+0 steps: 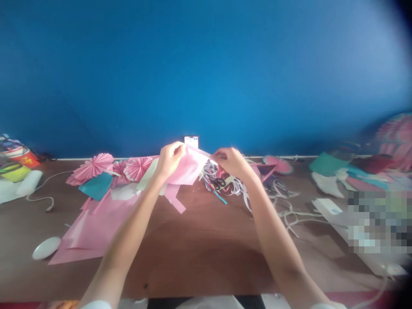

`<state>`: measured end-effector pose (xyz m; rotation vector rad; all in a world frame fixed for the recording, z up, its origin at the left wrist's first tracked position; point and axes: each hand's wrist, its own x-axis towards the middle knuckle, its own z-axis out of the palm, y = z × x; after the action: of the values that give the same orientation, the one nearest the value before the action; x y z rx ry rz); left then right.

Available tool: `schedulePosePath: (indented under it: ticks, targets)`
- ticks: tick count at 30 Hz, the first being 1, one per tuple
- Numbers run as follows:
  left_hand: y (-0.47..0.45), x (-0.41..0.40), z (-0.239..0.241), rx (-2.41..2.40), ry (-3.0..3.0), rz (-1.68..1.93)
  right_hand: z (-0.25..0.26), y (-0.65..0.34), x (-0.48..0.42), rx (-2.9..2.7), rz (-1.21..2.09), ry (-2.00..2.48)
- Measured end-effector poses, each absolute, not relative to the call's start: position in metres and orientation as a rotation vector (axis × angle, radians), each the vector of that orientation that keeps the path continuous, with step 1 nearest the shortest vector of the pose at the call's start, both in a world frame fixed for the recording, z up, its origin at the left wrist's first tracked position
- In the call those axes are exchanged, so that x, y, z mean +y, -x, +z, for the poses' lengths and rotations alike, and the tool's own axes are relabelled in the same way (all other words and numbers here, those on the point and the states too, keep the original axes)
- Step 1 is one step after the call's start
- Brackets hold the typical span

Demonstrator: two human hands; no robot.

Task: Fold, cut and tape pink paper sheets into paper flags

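Observation:
Above the back of the table, a pink sheet of paper (189, 166) is held up between my two hands. My left hand (172, 159) pinches its upper left side, thumb and fingers closed. At its right corner, my right hand (230, 161) has its fingers closed on the edge. Below hangs or lies a pink paper strip (176, 201); whether it joins the sheet I cannot tell. Scissors with dark handles (219, 183) lie among white paper strips (238, 186) near my right hand. A phone with a lit screen (191, 141) stands behind the sheet.
Pleated pink paper fans (96, 165), a teal paper piece (96, 186) and large pink sheets (96, 227) lie to the left. Nearby is a white computer mouse (46, 248). Cables (291, 219) and a long white device (347, 236) occupy the right. A blue wall (206, 77) borders the table's back.

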<state>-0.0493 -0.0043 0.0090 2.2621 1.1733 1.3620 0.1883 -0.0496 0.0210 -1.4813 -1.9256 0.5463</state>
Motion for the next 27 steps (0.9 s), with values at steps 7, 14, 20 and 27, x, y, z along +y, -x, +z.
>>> schedulePosePath:
  ticks: [7, 14, 20, 27]
  targets:
    - [0.051, -0.008, 0.013, 1.431, -2.409, 1.278, 0.021, -0.189, -0.048, -1.930, 0.569, 1.527]
    - [0.057, 0.001, 0.005, 1.756, -2.563, 1.139, 0.023, -0.186, -0.051, -1.945, 0.540, 1.568]
    - [0.060, 0.003, 0.007, 1.525, -2.454, 1.401, 0.023, -0.182, -0.054, -1.926, 0.634, 1.494]
    - [0.061, -0.003, 0.017, 1.396, -2.325, 1.566, 0.019, -0.185, -0.051, -1.913, 0.619, 1.442]
